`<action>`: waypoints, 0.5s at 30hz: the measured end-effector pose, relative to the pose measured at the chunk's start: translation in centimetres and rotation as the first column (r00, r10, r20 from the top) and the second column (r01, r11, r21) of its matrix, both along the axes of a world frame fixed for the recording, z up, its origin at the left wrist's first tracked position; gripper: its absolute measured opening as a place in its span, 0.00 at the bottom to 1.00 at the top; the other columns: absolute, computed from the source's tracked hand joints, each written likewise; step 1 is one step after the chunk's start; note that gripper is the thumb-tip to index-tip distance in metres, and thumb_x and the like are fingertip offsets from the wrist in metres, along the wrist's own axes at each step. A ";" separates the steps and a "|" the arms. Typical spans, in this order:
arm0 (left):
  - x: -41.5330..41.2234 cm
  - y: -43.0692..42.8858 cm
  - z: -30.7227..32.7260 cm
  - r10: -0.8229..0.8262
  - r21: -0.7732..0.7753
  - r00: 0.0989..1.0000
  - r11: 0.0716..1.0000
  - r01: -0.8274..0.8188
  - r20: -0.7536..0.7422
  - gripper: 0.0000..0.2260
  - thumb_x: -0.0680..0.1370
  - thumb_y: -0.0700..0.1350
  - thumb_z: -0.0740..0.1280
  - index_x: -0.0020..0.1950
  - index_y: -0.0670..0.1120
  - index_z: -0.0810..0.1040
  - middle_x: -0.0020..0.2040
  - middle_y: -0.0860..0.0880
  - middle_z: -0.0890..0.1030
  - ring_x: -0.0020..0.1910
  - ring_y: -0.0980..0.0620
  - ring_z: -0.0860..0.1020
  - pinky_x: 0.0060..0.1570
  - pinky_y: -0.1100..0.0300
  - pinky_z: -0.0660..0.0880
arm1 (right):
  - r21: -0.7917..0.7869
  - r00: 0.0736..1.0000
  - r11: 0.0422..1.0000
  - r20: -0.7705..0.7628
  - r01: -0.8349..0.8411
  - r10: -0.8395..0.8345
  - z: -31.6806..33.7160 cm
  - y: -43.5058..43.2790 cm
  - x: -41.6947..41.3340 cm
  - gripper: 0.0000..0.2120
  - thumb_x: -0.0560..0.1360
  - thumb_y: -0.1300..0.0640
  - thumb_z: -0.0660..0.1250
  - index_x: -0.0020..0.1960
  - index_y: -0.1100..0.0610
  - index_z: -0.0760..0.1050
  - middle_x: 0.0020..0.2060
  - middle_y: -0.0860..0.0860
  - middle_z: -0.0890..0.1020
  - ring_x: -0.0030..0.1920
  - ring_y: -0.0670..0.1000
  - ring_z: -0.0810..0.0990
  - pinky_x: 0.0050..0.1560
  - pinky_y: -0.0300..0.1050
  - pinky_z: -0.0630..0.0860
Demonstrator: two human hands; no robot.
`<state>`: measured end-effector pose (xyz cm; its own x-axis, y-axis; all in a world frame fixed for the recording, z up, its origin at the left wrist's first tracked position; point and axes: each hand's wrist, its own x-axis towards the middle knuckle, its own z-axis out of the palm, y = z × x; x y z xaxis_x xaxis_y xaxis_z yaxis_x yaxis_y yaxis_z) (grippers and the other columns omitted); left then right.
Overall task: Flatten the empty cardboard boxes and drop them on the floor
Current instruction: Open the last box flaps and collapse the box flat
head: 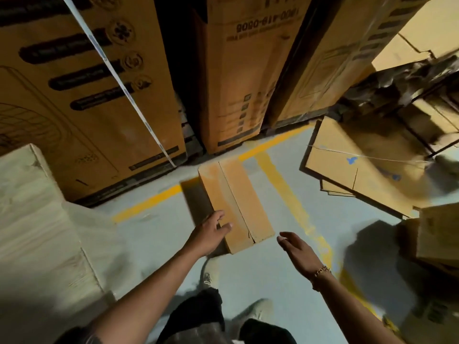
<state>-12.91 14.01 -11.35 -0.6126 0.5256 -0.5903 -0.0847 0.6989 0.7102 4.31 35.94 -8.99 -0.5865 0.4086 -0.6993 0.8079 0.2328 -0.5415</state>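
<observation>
Dead centre of the frame, on the grey floor (260, 281), sits the cardboard box (238, 202). It's a long, narrow one, still boxed up, with a seam running down its top face. It lies across the yellow lines (288, 194) painted on the floor.

The left grip (208, 234) is on the box's left edge near the closer end. The thumb and one finger lie fairly straight on the top face. The other fingers are hidden behind the hand, so I honestly can't tell if it's clamping the box or just resting on it.

The right grip (298, 252) is released, with the fingers loose and spread a bit. It hovers just beside the box's near right corner without touching it, and there's a gold bracelet (321, 271) on that wrist.

Tall printed cartons (87, 95) fill the top of the frame. A messy pile of flat cardboard (347, 165) sits on the right. A shoe (211, 274) pokes out at the bottom, just below the box.
</observation>
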 end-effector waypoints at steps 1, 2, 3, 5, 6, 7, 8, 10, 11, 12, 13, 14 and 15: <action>-0.2 1.2 -0.8 0.022 -0.014 1.000 1.000 -0.022 0.013 0.23 0.79 0.60 0.63 0.73 0.54 0.67 0.72 0.53 0.71 0.67 0.52 0.72 0.64 0.53 0.71 | -0.003 0.999 1.000 0.019 -0.026 0.026 -1.0 1.7 -0.7 0.21 0.79 0.38 0.59 0.67 0.47 0.72 0.62 0.49 0.80 0.60 0.51 0.79 0.64 0.52 0.73; -0.3 2.2 -1.8 0.047 -0.033 0.998 0.998 -0.046 0.031 0.23 0.80 0.60 0.63 0.73 0.54 0.67 0.72 0.52 0.71 0.67 0.52 0.72 0.64 0.53 0.71 | -0.011 0.998 0.999 0.035 -0.049 0.049 -2.2 3.3 -1.5 0.22 0.79 0.38 0.59 0.67 0.48 0.72 0.62 0.50 0.80 0.60 0.51 0.79 0.64 0.52 0.73; -0.4 3.2 -3.0 0.076 -0.053 0.996 0.996 -0.073 0.046 0.23 0.80 0.60 0.63 0.73 0.54 0.68 0.72 0.52 0.71 0.67 0.51 0.72 0.65 0.53 0.71 | -0.022 0.996 0.997 0.051 -0.071 0.072 -3.7 4.8 -2.2 0.22 0.79 0.38 0.59 0.67 0.48 0.72 0.62 0.50 0.80 0.60 0.52 0.79 0.64 0.52 0.73; -0.2 4.9 -6.1 0.146 -0.102 0.987 0.985 -0.138 0.073 0.23 0.79 0.61 0.63 0.72 0.54 0.68 0.71 0.52 0.72 0.66 0.51 0.73 0.66 0.51 0.70 | -0.050 0.989 0.991 0.078 -0.123 0.127 -7.0 7.4 -3.5 0.21 0.79 0.38 0.60 0.66 0.49 0.73 0.61 0.51 0.80 0.60 0.52 0.79 0.64 0.51 0.73; 0.1 5.5 -8.1 0.179 -0.132 0.980 0.977 -0.167 0.085 0.23 0.79 0.62 0.62 0.72 0.54 0.68 0.71 0.53 0.72 0.66 0.51 0.73 0.66 0.51 0.70 | -0.068 0.984 0.986 0.090 -0.150 0.156 -9.1 8.5 -4.0 0.21 0.79 0.39 0.61 0.66 0.49 0.74 0.61 0.51 0.81 0.60 0.52 0.79 0.63 0.51 0.73; 0.4 6.1 -10.2 0.209 -0.156 0.974 0.969 -0.193 0.092 0.24 0.79 0.63 0.62 0.72 0.54 0.68 0.71 0.53 0.72 0.66 0.51 0.73 0.65 0.50 0.71 | -0.087 0.978 0.981 0.099 -0.175 0.183 -11.3 9.5 -4.6 0.21 0.79 0.39 0.61 0.65 0.49 0.74 0.61 0.51 0.81 0.60 0.52 0.79 0.63 0.51 0.73; 0.7 6.7 -12.6 0.238 -0.185 0.966 0.959 -0.217 0.103 0.24 0.78 0.63 0.62 0.71 0.54 0.68 0.71 0.53 0.72 0.65 0.50 0.73 0.64 0.49 0.72 | -0.102 0.972 0.975 0.112 -0.195 0.206 -13.7 10.5 -5.3 0.21 0.79 0.39 0.61 0.65 0.49 0.75 0.61 0.52 0.81 0.60 0.52 0.79 0.63 0.50 0.73; 1.3 7.9 -17.5 0.323 -0.234 0.937 0.929 -0.287 0.133 0.24 0.78 0.63 0.63 0.70 0.53 0.69 0.69 0.52 0.73 0.64 0.49 0.74 0.60 0.47 0.75 | -0.116 0.956 0.964 0.148 -0.238 0.253 -18.9 12.1 -6.4 0.21 0.79 0.39 0.62 0.66 0.50 0.74 0.62 0.52 0.80 0.61 0.53 0.78 0.61 0.47 0.72; 1.6 8.4 -20.3 0.368 -0.255 0.920 0.910 -0.326 0.138 0.23 0.78 0.62 0.64 0.70 0.52 0.70 0.69 0.50 0.73 0.64 0.48 0.74 0.60 0.47 0.76 | -0.122 0.948 0.959 0.163 -0.257 0.275 -21.7 12.8 -7.0 0.22 0.79 0.39 0.62 0.67 0.51 0.74 0.62 0.52 0.80 0.62 0.54 0.77 0.59 0.45 0.70; 1.8 9.0 -23.2 0.400 -0.279 0.906 0.894 -0.352 0.139 0.23 0.78 0.62 0.64 0.69 0.51 0.71 0.68 0.49 0.74 0.63 0.48 0.74 0.60 0.48 0.75 | -0.124 0.943 0.956 0.174 -0.264 0.283 -24.5 13.5 -7.6 0.23 0.79 0.40 0.62 0.68 0.52 0.73 0.63 0.53 0.79 0.63 0.54 0.76 0.59 0.44 0.69; 2.0 9.5 -26.2 0.426 -0.298 0.895 0.878 -0.374 0.134 0.24 0.78 0.62 0.64 0.69 0.50 0.71 0.68 0.48 0.74 0.63 0.47 0.74 0.61 0.50 0.74 | -0.117 0.941 0.957 0.183 -0.266 0.284 -27.6 14.2 -8.2 0.24 0.78 0.40 0.63 0.69 0.53 0.72 0.64 0.54 0.79 0.65 0.55 0.76 0.59 0.44 0.69; 2.1 10.1 -29.2 0.455 -0.315 0.880 0.862 -0.397 0.137 0.26 0.78 0.62 0.64 0.70 0.49 0.70 0.68 0.47 0.74 0.64 0.47 0.74 0.62 0.51 0.73 | -0.104 0.941 0.958 0.187 -0.268 0.283 -30.7 14.9 -8.8 0.26 0.78 0.41 0.64 0.70 0.54 0.71 0.66 0.55 0.78 0.66 0.55 0.75 0.61 0.45 0.69; 2.3 10.6 -32.4 0.491 -0.330 0.859 0.842 -0.426 0.144 0.27 0.77 0.62 0.65 0.72 0.49 0.69 0.69 0.46 0.74 0.65 0.46 0.74 0.63 0.52 0.72 | -0.088 0.941 0.960 0.190 -0.268 0.280 -33.8 15.5 -9.3 0.28 0.78 0.41 0.65 0.72 0.56 0.69 0.68 0.55 0.76 0.67 0.56 0.74 0.63 0.46 0.68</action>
<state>-10.66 24.56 -43.76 -0.5828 0.0109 -0.8125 -0.5720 0.7048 0.4197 -4.95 51.48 -42.75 -0.5164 0.2060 -0.8312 0.8101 0.4324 -0.3960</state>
